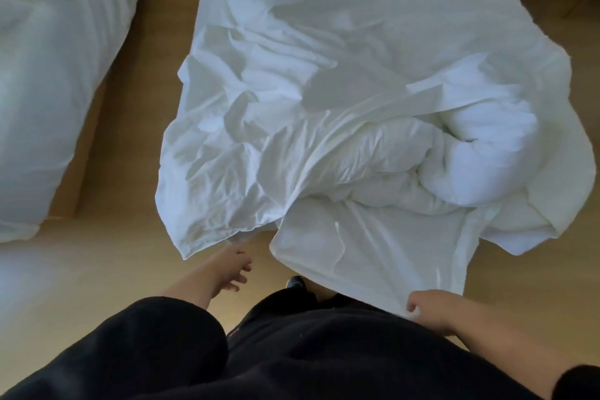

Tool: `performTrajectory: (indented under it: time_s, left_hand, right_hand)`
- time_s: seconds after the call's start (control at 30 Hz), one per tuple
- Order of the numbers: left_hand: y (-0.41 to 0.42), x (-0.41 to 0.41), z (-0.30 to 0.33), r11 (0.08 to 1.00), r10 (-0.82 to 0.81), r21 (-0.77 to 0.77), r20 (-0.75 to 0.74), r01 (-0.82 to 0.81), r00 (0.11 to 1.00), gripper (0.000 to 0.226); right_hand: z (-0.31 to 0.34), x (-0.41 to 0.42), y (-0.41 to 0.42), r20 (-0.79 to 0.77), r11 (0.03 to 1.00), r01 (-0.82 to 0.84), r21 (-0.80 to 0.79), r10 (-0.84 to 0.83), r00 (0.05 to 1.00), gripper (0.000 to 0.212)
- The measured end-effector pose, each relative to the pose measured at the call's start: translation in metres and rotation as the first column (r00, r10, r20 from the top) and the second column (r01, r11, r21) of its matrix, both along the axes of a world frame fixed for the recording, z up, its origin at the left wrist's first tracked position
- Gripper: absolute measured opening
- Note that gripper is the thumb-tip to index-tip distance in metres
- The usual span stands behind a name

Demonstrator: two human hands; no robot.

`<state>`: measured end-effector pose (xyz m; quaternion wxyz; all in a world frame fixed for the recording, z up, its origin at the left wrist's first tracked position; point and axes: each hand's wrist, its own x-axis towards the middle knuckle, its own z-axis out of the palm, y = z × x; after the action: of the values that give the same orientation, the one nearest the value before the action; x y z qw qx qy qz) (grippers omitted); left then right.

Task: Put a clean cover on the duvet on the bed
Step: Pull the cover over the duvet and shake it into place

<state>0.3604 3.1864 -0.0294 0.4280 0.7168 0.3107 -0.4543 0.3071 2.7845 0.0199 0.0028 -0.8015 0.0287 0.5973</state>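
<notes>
A person in a dark top stands at the foot of a bed (373,10), seen from above via head cam. The right hand (431,307) grips the near edge of a white duvet cover (357,247), fingers (411,306) curled into the cloth and pinching it just in front of the body; the fabric runs taut from that grip up to the mattress. The left hand (235,269) hangs over the wood floor (113,253) just below a drooping corner of the cover, fingers loosely spread & holding nothing; whether it brushes the cloth can't be told. The duvet (470,156) lies bunched in a thick, puffy roll at the foot of the bed, toward the right side, partly wrapped by the cover, w/ its bare white filling showing at centre-right. The rest of the cover spreads crumpled over the mattress toward the far end, its lower-left corner spilling off the bed's edge. A second bed (48,75) w/ white bedding sits at left, apart from the first across a strip of floor. A dark shoe tip (296,282) shows between the hands.
</notes>
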Motion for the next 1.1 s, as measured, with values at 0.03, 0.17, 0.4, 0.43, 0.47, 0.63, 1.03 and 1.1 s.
performTrajectory:
  time_s: [0.03,0.17,0.4,0.43,0.47,0.63,1.03,1.1]
  left_hand:
    - [0.005,-0.001,-0.002,0.999,0.023,0.046,-0.011,-0.023,1.000,0.017]
    - [0.015,0.005,-0.012,0.945,0.314,0.102,-0.023,-0.310,0.949,0.021]
    - [0.014,0.045,-0.030,0.572,0.805,-0.086,-0.129,-0.816,0.579,0.077]
    - [0.014,0.051,-0.036,0.496,0.843,-0.118,-0.174,-0.860,0.510,0.092]
    - [0.016,0.058,-0.046,0.409,0.872,-0.156,-0.225,-0.899,0.435,0.103]
    - [0.039,0.095,-0.094,-0.093,0.932,-0.241,-0.362,-0.966,0.001,0.106]
    - [0.231,0.171,0.027,0.284,0.903,-0.467,0.424,-0.837,0.070,0.039]
    - [0.293,0.178,0.053,0.400,0.825,-0.496,0.562,-0.771,0.067,0.038]
  right_hand:
    - [-0.002,0.005,0.003,-0.001,1.000,0.031,-0.001,-0.031,1.000,0.050]
    - [-0.010,0.048,0.023,0.139,0.985,0.138,0.103,-0.151,0.979,0.044]
    - [-0.014,0.150,0.091,0.406,0.902,0.146,0.406,-0.321,0.855,0.048]
    - [-0.015,0.161,0.101,0.501,0.911,0.057,0.408,-0.276,0.820,0.053]
    - [-0.021,0.171,0.110,0.633,0.924,-0.069,0.377,-0.203,0.747,0.059]
    - [-0.051,0.204,0.150,0.821,0.889,-0.457,-0.004,0.264,0.506,0.092]
    - [-0.005,0.221,0.311,0.539,0.861,-0.479,0.171,0.325,0.777,0.007]
    - [0.031,0.201,0.351,0.532,0.823,-0.474,0.314,0.261,0.805,0.011]
